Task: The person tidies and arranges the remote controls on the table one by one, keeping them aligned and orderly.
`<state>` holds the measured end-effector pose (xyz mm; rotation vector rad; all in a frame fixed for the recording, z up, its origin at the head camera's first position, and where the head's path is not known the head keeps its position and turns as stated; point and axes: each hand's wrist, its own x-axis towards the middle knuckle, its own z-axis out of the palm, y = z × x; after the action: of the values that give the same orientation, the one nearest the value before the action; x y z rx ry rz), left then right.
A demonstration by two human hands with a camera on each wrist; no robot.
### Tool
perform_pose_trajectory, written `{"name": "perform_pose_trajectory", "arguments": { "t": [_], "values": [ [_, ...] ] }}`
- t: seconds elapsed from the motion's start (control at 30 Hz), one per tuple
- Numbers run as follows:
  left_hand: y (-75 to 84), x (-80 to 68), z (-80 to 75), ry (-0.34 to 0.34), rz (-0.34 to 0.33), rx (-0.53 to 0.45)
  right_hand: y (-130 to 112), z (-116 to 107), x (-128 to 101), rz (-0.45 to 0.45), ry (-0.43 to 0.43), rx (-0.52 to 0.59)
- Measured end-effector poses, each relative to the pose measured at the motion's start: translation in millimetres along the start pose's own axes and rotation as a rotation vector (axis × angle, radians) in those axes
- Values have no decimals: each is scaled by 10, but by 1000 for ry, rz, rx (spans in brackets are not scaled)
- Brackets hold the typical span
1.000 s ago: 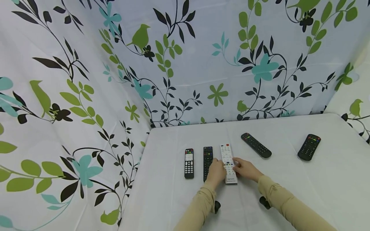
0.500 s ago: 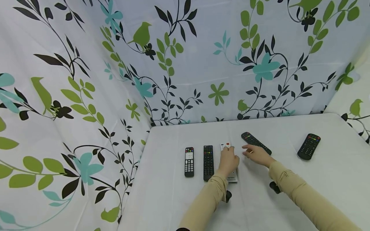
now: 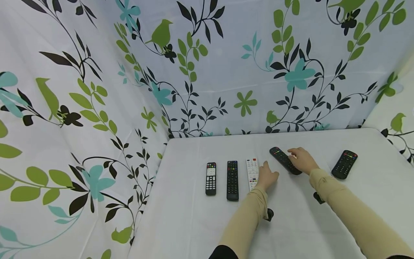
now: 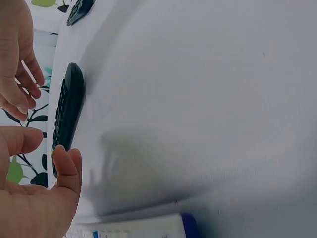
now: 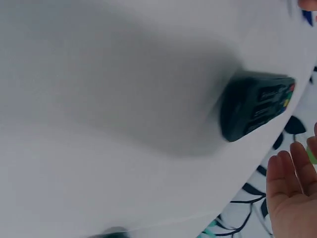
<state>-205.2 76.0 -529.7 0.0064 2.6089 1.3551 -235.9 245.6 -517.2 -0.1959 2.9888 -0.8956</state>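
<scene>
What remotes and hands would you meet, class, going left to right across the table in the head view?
small black remote → long black remote → white remote → left hand → angled black remote → right hand → far-right black remote

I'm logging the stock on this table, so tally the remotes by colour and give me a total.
Black remotes: 4, the short one at far left, the long one beside it, the slanted one under the right hand, the one at far right.
White remotes: 1, beside the left hand.
Total: 5 remotes.
</scene>
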Motion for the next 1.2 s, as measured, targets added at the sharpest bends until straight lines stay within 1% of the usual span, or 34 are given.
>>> {"name": "perform_pose_trajectory", "arguments": {
  "t": [0.07,0.17,0.3,0.4,0.47,0.57,0.73,0.8,1.03,1.2],
  "values": [
    [15,11,45,-13,-20,-25,66,13,15,19,11,0],
    [22,22,107,-48,-33,-51,145,23,26,63,12,17],
    [17,34,170,-85,-36,-75,237,21,27,174,-44,53],
    [13,33,209,-103,-49,-129,283,29,20,247,-90,78],
    [12,30,233,-113,-63,-168,292,44,16,261,-102,97],
    [22,20,249,-117,-89,-198,280,85,5,253,-105,111],
    [29,25,267,-99,-97,-191,270,184,13,222,-110,109],
    [15,25,269,-98,-84,-176,276,229,11,213,-115,112],
    [-64,42,219,-107,7,-140,237,345,-11,211,-117,192],
    [-104,35,195,-106,54,-56,161,370,-57,244,-130,242]
  ]
}}
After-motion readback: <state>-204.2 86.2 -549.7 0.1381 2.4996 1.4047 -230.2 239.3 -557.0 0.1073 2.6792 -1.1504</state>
